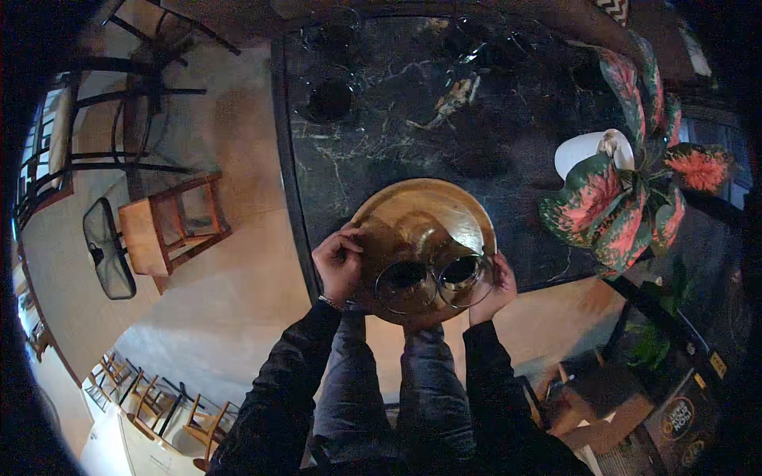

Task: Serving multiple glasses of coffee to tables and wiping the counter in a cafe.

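A round wooden tray is held level at the near edge of a dark marbled table. My left hand grips its left rim with curled fingers. On the opposite side my right hand clasps the right rim, its thumb and part of the fingers hidden. Two clear round glasses stand side by side on the near half of the tray. Both the left glass and the right glass look dark inside. Neither hand touches a glass.
The marbled table bears dark round vessels at the far left. At right stand a white rounded object and a plant with red-green leaves. A wooden stool is left; several chairs stand lower left.
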Motion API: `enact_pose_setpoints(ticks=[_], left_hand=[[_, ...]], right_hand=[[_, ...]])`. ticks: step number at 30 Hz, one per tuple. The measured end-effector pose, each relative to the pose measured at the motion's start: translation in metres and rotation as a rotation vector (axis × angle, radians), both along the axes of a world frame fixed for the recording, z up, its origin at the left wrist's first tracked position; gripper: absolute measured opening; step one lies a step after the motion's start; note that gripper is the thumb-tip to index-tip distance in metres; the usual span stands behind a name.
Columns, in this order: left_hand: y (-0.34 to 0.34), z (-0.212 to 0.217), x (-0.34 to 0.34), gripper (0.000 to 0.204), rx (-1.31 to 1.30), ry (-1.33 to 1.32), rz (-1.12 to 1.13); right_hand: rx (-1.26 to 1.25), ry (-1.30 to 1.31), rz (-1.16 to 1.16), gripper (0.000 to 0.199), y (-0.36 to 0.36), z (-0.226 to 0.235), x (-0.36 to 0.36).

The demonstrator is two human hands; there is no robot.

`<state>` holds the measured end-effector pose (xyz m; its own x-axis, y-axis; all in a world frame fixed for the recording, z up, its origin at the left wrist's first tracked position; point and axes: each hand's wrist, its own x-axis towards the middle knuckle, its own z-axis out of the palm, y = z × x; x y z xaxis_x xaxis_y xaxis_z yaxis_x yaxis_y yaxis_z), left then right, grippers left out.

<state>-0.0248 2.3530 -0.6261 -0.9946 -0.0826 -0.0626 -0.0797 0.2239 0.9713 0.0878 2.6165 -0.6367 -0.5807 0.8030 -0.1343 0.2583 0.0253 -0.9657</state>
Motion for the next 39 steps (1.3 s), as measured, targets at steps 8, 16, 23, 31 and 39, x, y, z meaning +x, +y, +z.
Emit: enact_pose_setpoints(ticks=[8, 16, 23, 31, 39], left_hand=[[0.010, 0.005, -0.025, 0.017, -0.109, 0.103, -0.072], [-0.013, 0.051, -0.013, 0.062, -0.333, 0.069, -0.504], [0.020, 0.038, 0.025, 0.097, -0.098, -0.085, -0.524], [0.039, 0.011, 0.040, 0.084, 0.108, -0.246, -0.160], [0.018, 0.070, 0.052, 0.084, 0.028, -0.087, -0.119]], right_hand=[[0.018, 0.006, 0.070, 0.020, 0.004, -0.004, -0.025], [0.533, -0.283, 0.535, 0.085, 0.023, 0.040, -0.026], [0.136, -0.128, 0.809, 0.092, 0.006, 0.041, -0.047], [0.200, -0.054, 0.727, 0.085, -0.005, 0.036, -0.048], [-0.974, 0.094, 0.159, 0.084, -0.017, 0.041, -0.021]])
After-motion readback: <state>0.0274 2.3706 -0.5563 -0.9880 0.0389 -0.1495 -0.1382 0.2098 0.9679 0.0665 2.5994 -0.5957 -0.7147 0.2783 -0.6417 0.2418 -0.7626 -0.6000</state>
